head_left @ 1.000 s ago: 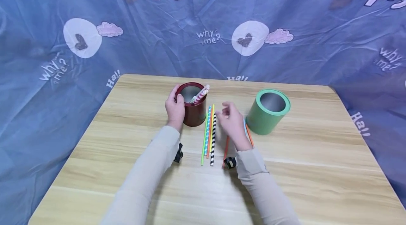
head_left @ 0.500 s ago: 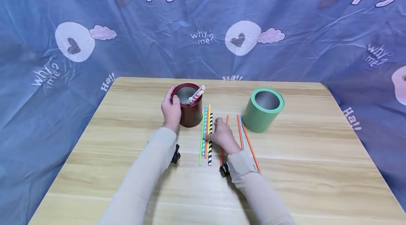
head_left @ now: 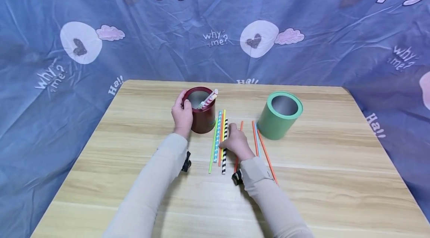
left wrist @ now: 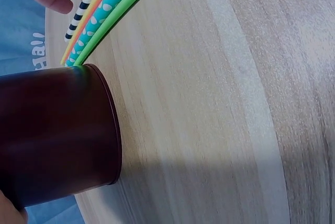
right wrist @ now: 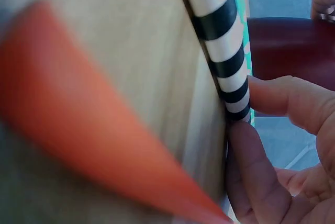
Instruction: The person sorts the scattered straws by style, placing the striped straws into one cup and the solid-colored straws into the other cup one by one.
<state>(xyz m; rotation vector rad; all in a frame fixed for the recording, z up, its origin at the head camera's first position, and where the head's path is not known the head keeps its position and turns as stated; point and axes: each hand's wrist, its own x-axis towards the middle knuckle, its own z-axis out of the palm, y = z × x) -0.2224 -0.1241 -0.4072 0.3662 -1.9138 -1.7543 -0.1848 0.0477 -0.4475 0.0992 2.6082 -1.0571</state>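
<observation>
My left hand [head_left: 182, 118] holds the dark red can [head_left: 203, 120] by its left side, thumb at the rim. Several striped straws [head_left: 209, 100] lean out of that can. Right of the can, my right hand [head_left: 235, 143] reaches down over a row of straws. Its thumb and fingers lie on either side of the black-and-white striped straw [right wrist: 214, 20], with a gap between them in the left wrist view. Beside it lie a yellow straw [head_left: 224, 113], an orange straw [head_left: 220, 161], a blue dotted straw [left wrist: 94, 22] and a green straw [left wrist: 123, 8].
A green can [head_left: 279, 118] stands at the right on the wooden table [head_left: 336, 156]. Between it and my right hand lie more straws, among them an orange straw [head_left: 267, 156] and a light blue straw [head_left: 257, 141]. A blue printed cloth [head_left: 188, 55] hangs behind.
My right hand has come down and left onto the row of straws, its thumb and fingers now around the striped one. The left hand still holds the red can.
</observation>
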